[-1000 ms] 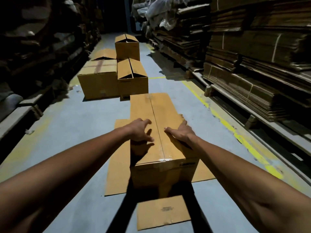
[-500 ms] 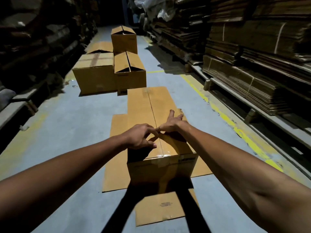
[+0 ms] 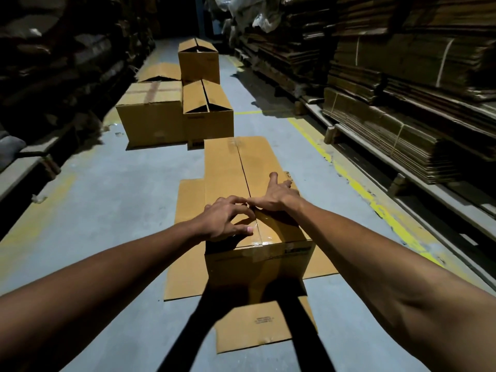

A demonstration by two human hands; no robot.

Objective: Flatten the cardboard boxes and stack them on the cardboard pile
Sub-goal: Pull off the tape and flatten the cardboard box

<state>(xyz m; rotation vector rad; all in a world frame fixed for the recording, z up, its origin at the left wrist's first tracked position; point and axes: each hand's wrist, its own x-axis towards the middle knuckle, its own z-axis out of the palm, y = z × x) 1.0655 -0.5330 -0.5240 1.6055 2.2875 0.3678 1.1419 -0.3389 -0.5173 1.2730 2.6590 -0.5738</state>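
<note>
Head view, long taped cardboard box (image 3: 228, 170), smooth tape

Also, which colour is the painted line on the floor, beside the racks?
Yellow, worn and patchy; the floor line shows in the head view, the only view.

A grey concrete floor (image 3: 112, 200) runs up the middle of the frame as a narrow aisle, marked by a worn yellow line (image 3: 357, 183) along its right side. Low shelving (image 3: 402, 167) at right carries bundled flat sheets, dim racks (image 3: 53, 76) fill the left, and the far end is dark.
</note>
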